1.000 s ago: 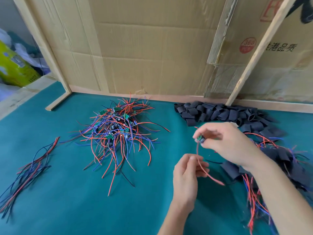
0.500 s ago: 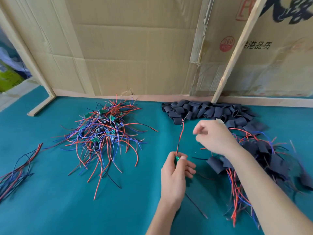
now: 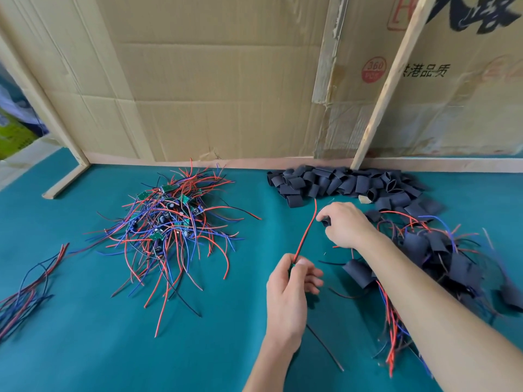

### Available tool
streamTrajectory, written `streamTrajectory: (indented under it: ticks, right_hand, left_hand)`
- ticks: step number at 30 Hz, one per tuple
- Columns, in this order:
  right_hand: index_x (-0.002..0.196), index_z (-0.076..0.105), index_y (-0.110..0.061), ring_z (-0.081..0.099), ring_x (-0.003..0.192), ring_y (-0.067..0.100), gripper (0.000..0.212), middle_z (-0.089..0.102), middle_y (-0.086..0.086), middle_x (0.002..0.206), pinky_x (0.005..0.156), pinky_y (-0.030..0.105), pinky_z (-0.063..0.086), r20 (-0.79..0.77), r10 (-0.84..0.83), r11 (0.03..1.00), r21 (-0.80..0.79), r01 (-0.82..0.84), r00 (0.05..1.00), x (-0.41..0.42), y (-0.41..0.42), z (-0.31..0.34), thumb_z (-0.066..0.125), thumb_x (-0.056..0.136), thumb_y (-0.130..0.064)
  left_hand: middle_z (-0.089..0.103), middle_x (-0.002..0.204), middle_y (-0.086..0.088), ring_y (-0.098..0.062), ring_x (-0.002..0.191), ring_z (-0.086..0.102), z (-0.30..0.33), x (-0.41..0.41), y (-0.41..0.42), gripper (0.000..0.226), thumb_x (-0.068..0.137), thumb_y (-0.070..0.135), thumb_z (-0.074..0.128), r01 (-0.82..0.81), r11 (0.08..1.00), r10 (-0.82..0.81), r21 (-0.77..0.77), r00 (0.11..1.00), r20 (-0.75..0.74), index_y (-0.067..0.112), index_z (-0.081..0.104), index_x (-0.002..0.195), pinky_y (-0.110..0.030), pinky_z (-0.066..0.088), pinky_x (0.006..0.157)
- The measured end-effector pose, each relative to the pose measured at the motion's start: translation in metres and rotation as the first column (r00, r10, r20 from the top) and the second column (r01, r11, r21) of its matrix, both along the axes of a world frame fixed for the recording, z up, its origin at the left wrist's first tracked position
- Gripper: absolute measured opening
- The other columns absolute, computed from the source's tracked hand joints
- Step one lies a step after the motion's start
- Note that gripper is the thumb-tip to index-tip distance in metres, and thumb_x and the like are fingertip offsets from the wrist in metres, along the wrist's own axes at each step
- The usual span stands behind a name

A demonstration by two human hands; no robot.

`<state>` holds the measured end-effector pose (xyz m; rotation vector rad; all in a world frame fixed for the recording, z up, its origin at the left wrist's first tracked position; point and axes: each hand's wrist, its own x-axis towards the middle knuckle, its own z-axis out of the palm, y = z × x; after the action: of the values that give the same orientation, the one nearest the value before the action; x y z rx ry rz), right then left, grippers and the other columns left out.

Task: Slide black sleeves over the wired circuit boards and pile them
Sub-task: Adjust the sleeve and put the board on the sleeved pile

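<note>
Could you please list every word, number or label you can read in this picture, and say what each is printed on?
"360", in a red round stamp on the cardboard wall; the small line under it is too blurred to read.
"港品质", black print beside the stamp; its first character hides behind the wooden slat.
Large black brush characters and a red mark, cut off, unreadable.

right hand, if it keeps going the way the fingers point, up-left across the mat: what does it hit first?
Probably the upright red wire pinched by the left hand, just ahead of the right hand. Depth is unclear; if it passes, the loose black sleeves lie beyond.
</note>
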<state>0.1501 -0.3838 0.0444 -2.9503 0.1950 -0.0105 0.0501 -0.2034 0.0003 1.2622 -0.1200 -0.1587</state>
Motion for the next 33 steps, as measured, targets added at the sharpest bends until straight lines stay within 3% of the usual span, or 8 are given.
streamTrajectory:
  ticks: [6, 9, 11, 14, 21, 27, 30, 33]
  right_hand:
    - [0.098, 0.074, -0.028, 0.064, 0.104, 0.025, 0.014, 0.071, -0.005, 0.098, 0.088, 0.033, 0.050, 0.046, 0.000, 0.996, 0.092, -0.004, 0.999, 0.004, -0.009, 0.012, 0.076, 0.088, -0.019]
    - [0.082, 0.073, -0.031, 0.071, 0.083, 0.009, 0.010, 0.072, -0.016, 0.073, 0.071, 0.022, 0.046, 0.220, -0.151, 0.918, 0.392, 0.055, 0.964, -0.005, -0.016, 0.018, 0.081, 0.085, -0.024]
    - [0.079, 0.077, -0.026, 0.072, 0.075, 0.008, 0.008, 0.077, -0.009, 0.072, 0.068, 0.024, 0.053, 0.270, -0.332, 0.724, 0.687, 0.061, 0.904, -0.011, -0.019, 0.022, 0.082, 0.084, -0.022]
    - [0.084, 0.077, -0.015, 0.070, 0.072, 0.019, 0.008, 0.077, 0.006, 0.083, 0.066, 0.028, 0.058, 0.146, -0.501, 0.297, 0.955, 0.011, 0.853, -0.014, -0.016, 0.029, 0.078, 0.090, -0.010]
    - [0.091, 0.069, -0.009, 0.069, 0.069, 0.018, 0.007, 0.074, 0.008, 0.077, 0.060, 0.025, 0.058, -0.098, -0.429, -0.155, 0.987, 0.034, 0.898, -0.015, 0.013, 0.023, 0.073, 0.095, -0.012]
    - [0.091, 0.070, -0.010, 0.073, 0.070, 0.021, 0.008, 0.073, 0.017, 0.092, 0.062, 0.027, 0.060, -0.153, -0.395, -0.412, 0.911, -0.026, 0.906, -0.028, 0.005, 0.022, 0.076, 0.092, -0.014]
    - [0.078, 0.075, -0.014, 0.072, 0.069, 0.021, 0.014, 0.072, 0.016, 0.089, 0.064, 0.028, 0.060, -0.134, -0.393, -0.442, 0.895, -0.059, 0.910, -0.038, 0.003, 0.023, 0.075, 0.092, -0.013]
    - [0.071, 0.079, -0.018, 0.072, 0.068, 0.018, 0.026, 0.074, 0.011, 0.081, 0.065, 0.026, 0.060, -0.036, -0.372, -0.316, 0.944, -0.091, 0.927, -0.048, 0.006, 0.021, 0.070, 0.095, -0.012]
  left_hand:
    - [0.072, 0.084, -0.017, -0.021, 0.072, 0.063, 0.001, -0.001, -0.001, 0.027, 0.088, 0.025, 0.047, -0.013, 1.000, 0.013, -0.019, 1.000, 0.011, 0.003, 0.060, 0.082, -0.026, 0.050, 0.064]
    - [0.072, 0.084, -0.018, -0.021, 0.071, 0.063, 0.001, -0.001, -0.001, 0.027, 0.088, 0.026, 0.047, -0.012, 1.000, 0.012, -0.024, 1.000, 0.019, 0.004, 0.061, 0.081, -0.026, 0.050, 0.064]
    - [0.072, 0.084, -0.018, -0.020, 0.071, 0.063, 0.001, 0.000, -0.002, 0.026, 0.088, 0.026, 0.047, -0.006, 1.000, 0.007, -0.020, 1.000, 0.026, 0.006, 0.061, 0.080, -0.025, 0.050, 0.064]
    - [0.072, 0.084, -0.017, -0.021, 0.072, 0.063, -0.001, -0.001, -0.002, 0.026, 0.089, 0.025, 0.046, 0.000, 1.000, 0.001, -0.016, 0.999, 0.032, 0.005, 0.060, 0.081, -0.026, 0.050, 0.065]
    - [0.073, 0.084, -0.018, -0.022, 0.072, 0.063, 0.002, -0.002, -0.001, 0.027, 0.089, 0.025, 0.046, -0.006, 1.000, 0.006, 0.000, 0.999, 0.034, 0.007, 0.062, 0.078, -0.025, 0.050, 0.064]
    - [0.072, 0.084, -0.019, -0.021, 0.071, 0.063, 0.003, -0.002, 0.000, 0.025, 0.089, 0.025, 0.047, -0.010, 1.000, 0.010, 0.003, 0.999, 0.032, 0.013, 0.063, 0.074, -0.025, 0.050, 0.063]
    - [0.072, 0.085, -0.019, -0.022, 0.072, 0.063, 0.003, -0.002, 0.000, 0.026, 0.089, 0.024, 0.046, -0.008, 1.000, 0.008, 0.007, 0.999, 0.034, 0.012, 0.063, 0.074, -0.026, 0.050, 0.064]
    - [0.072, 0.085, -0.019, -0.021, 0.071, 0.063, 0.004, -0.002, 0.000, 0.026, 0.089, 0.025, 0.046, -0.012, 1.000, 0.011, 0.012, 0.999, 0.034, 0.013, 0.063, 0.073, -0.026, 0.050, 0.064]
